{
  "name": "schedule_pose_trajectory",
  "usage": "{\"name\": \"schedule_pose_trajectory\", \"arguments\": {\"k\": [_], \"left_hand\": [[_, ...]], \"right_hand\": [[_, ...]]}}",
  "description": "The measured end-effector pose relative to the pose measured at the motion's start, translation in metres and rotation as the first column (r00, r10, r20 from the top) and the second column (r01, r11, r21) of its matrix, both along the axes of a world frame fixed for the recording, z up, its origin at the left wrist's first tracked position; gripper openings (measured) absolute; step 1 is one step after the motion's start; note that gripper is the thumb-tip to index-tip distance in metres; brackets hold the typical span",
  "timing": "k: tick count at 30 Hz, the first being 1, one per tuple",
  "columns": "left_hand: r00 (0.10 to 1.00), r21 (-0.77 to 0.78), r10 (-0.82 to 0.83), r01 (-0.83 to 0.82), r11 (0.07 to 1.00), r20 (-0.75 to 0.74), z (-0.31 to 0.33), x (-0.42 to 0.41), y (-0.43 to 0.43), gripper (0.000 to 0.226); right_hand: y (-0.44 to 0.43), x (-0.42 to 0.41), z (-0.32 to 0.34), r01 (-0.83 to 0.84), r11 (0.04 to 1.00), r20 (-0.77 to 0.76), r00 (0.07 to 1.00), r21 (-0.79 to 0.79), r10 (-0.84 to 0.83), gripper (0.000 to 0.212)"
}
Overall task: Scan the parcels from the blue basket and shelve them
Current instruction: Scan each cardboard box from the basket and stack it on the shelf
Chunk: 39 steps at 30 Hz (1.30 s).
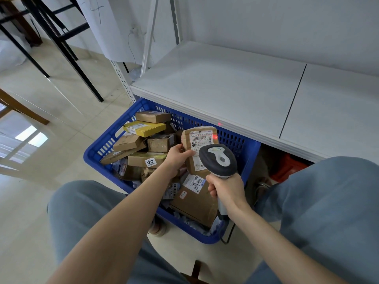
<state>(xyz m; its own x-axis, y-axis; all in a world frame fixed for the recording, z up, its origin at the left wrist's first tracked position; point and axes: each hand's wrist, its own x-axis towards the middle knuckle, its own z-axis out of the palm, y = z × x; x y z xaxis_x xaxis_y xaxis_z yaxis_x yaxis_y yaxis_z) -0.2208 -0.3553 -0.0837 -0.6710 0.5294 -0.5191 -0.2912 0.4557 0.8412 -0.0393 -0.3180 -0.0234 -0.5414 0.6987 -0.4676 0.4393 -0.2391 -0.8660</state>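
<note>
Parcel depot: labelled parcels [149, 158], shelving [225, 87]

The far rim of the blue plastic basket [90, 152] is hidden under the white metal shelf board [225, 89], which the right edge cuts off. The right hand [227, 189] covers the grip of the grey handheld scanner [217, 158]. The fine print on the label of the brown paper parcel [196, 140] is too small to read. A red crate [291, 169] under the shelf is mostly hidden.

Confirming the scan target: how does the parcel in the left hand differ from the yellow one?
The held parcel is brown, the yellow parcel bright yellow. The held parcel stands upright in the left hand; the yellow parcel lies flat in the blue basket. Both carry labels.
</note>
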Motion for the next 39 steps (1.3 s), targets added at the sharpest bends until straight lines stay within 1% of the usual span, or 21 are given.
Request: {"name": "schedule_pose_trajectory", "arguments": {"k": [9,14,17,19,21,25,29,31,33,35,39], "left_hand": [[1.0,0.003,-0.007,0.007,1.0,-0.025,0.006,0.002,0.002,0.034],[0.999,0.022,-0.011,0.012,1.0,-0.051,0.021,0.002,0.003,0.023],[0.998,0.052,0.02,-0.017,0.999,-0.057,0.042,-0.005,0.006,0.018],[0.997,0.079,0.045,-0.04,0.996,-0.063,0.063,-0.012,0.01,0.02],[0.996,0.111,0.056,-0.048,0.993,-0.071,0.09,-0.017,0.013,0.018],[0.992,0.18,0.068,-0.047,0.983,-0.11,0.15,-0.023,0.017,0.019],[0.981,0.274,0.047,0.006,0.962,-0.189,0.211,-0.023,0.016,0.018],[0.974,0.297,0.043,0.026,0.955,-0.224,0.242,-0.021,0.015,0.01],[0.964,0.315,0.042,0.045,0.948,-0.262,0.272,-0.021,0.015,0.01],[0.95,0.33,0.037,0.071,0.941,-0.31,0.302,-0.023,0.016,0.014],[0.917,0.373,0.048,0.112,0.921,-0.395,0.368,-0.022,0.024,0.008]], "right_hand": [[0.002,0.0,-0.001,-0.003,1.0,-0.03,1.0,-0.008,0.003,0.022],[0.006,-0.002,0.008,-0.02,1.0,-0.082,0.996,-0.018,0.019,0.017],[0.024,-0.006,0.027,0.006,1.0,-0.138,0.99,0.022,-0.003,0.016],[0.042,-0.013,0.046,0.033,0.998,-0.166,0.986,0.059,-0.023,0.019],[0.059,-0.019,0.069,0.061,0.995,-0.203,0.978,0.082,-0.043,0.021],[0.081,-0.024,0.119,0.11,0.978,-0.267,0.962,0.177,-0.06,0.015],[0.089,-0.025,0.164,0.121,0.967,-0.365,0.931,0.222,-0.033,0.009],[0.091,-0.025,0.185,0.127,0.965,-0.412,0.911,0.229,-0.022,0.009],[0.091,-0.024,0.208,0.132,0.956,-0.44,0.898,0.263,-0.003,0.009],[0.091,-0.023,0.232,0.139,0.95,-0.493,0.87,0.281,0.019,0.012],[0.095,-0.024,0.281,0.16,0.948,-0.603,0.797,0.276,0.041,0.02]]}}
